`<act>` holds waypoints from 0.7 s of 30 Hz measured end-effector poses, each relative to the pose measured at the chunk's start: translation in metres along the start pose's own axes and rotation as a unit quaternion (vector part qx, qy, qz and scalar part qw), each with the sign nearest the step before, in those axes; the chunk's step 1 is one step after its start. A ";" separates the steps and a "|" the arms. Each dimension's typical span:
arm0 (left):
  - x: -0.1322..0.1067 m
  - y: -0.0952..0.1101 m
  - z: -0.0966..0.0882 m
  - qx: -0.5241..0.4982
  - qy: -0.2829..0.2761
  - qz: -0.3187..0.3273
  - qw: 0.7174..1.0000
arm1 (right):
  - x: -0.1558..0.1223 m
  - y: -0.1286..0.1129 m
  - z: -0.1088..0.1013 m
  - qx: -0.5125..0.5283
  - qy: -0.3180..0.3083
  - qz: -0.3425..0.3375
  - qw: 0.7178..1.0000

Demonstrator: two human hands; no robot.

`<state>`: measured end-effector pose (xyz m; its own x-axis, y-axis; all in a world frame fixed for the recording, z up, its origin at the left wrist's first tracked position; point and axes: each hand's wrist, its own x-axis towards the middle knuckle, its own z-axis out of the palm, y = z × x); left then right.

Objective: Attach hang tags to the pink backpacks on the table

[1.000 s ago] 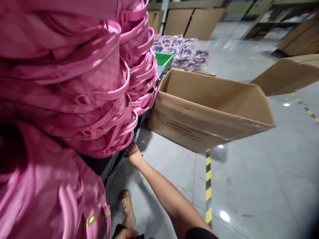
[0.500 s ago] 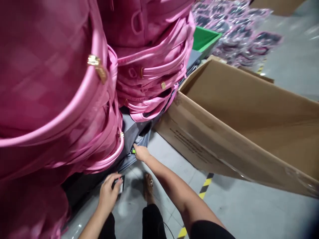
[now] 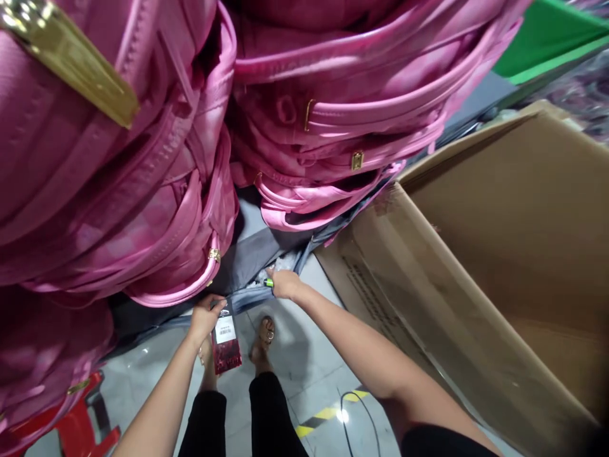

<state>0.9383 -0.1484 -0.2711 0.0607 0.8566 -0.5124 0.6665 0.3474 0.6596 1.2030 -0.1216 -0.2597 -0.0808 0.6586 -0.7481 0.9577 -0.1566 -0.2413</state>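
Observation:
My left hand [image 3: 205, 320] pinches the top of a dark and red hang tag [image 3: 227, 358] with a white barcode label. The tag hangs down above my feet. My right hand [image 3: 286, 284] is closed around a small bright green and black object [image 3: 269, 282] whose kind I cannot make out. That hand is at the edge of a grey cloth [image 3: 252, 254], beside some clear plastic [image 3: 285, 261] in its fold. Pink bags [image 3: 162, 247] with gold fittings are piled to the left, and another stack of pink bags [image 3: 323, 197] rises just beyond my right hand.
A large open cardboard box [image 3: 404, 254] stands on the right. Behind it is a green bin [image 3: 547, 38]. A red stool [image 3: 78, 431] is at lower left. Yellow-black tape [image 3: 318, 419] and a thin cable [image 3: 345, 425] lie on the floor.
My left hand has moved up toward the cloth's edge, and the hang tag now shows fully. My right hand stays near the cloth with the green object. The view has shifted closer to the bags.

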 end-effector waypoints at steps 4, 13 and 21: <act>-0.005 0.002 -0.003 -0.011 -0.024 -0.024 0.999 | 0.017 0.010 -0.008 0.065 0.048 0.101 0.992; -0.018 0.012 -0.003 -0.038 -0.035 -0.046 0.998 | 0.003 0.013 0.003 0.083 0.173 0.114 0.975; -0.027 0.006 -0.005 -0.041 -0.070 -0.062 0.995 | -0.016 0.001 0.023 -0.110 0.069 -0.188 0.974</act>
<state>0.9364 -0.1674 -0.2508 0.0883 0.7456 -0.6606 0.6128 0.4821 0.6261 1.1991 -0.1489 -0.2620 -0.4129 0.7344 -0.5387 0.9052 0.2656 -0.3316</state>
